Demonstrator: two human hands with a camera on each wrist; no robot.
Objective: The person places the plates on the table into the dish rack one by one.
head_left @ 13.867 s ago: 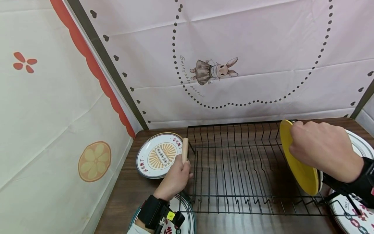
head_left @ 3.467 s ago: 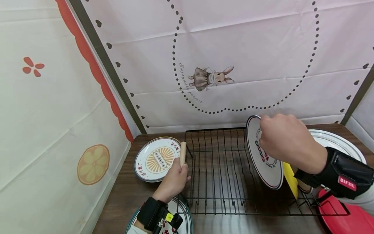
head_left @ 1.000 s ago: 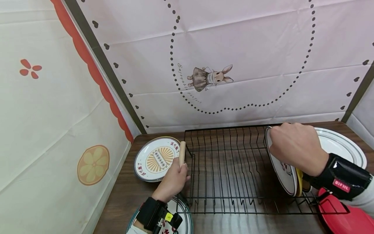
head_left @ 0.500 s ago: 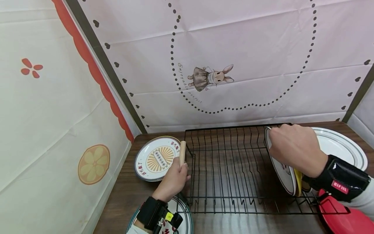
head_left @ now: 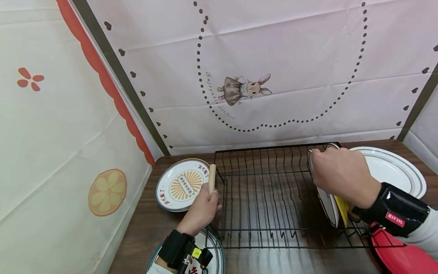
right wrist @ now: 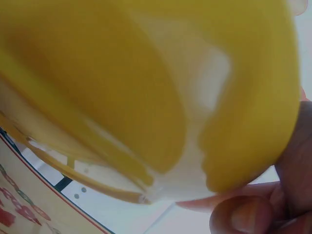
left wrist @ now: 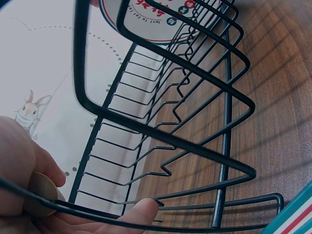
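So far you have two plates standing at the right end of the black wire dish rack: a yellow plate and the white printed plate your right hand pinches by its rim. Your left hand grips the rack's wooden handle. More plates lie flat on the brown wooden table, not racked yet.

Dark wooden table: a black wire dish rack sits mid-table. A sunburst plate lies by the back left corner, a big white plate back right, a red plate front right, and seemingly a striped-rim plate at the front edge.
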